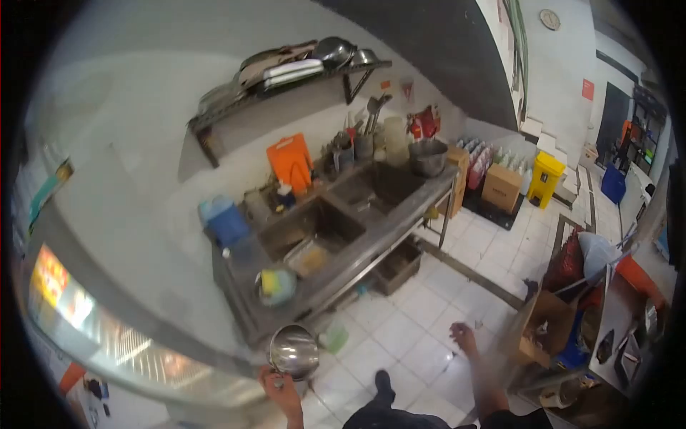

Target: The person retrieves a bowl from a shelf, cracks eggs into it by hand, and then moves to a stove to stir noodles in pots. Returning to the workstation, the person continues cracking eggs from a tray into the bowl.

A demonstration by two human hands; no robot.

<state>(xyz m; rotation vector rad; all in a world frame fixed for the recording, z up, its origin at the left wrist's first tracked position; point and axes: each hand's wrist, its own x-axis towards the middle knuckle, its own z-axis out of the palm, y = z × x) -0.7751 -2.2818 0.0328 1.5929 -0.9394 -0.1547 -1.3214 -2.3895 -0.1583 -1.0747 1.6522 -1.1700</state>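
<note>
A shiny metal bowl (294,352) is held at its rim by my left hand (279,387), the bowl's inside facing up toward me. My right hand (464,336) hangs over the tiled floor with its fingers curled; whether anything small is in it is too blurred to tell. Beyond the metal bowl stands a steel double sink (336,275). On the sink's near left corner sits a round bowl (280,292) with a yellow sponge (270,282) in it.
An orange board (289,161) leans on the wall behind the sink, left of a large pot (429,157). A shelf (243,102) hangs above. Cardboard boxes (502,187) and a yellow bin (546,179) stand beyond. An open carton (547,329) is at right.
</note>
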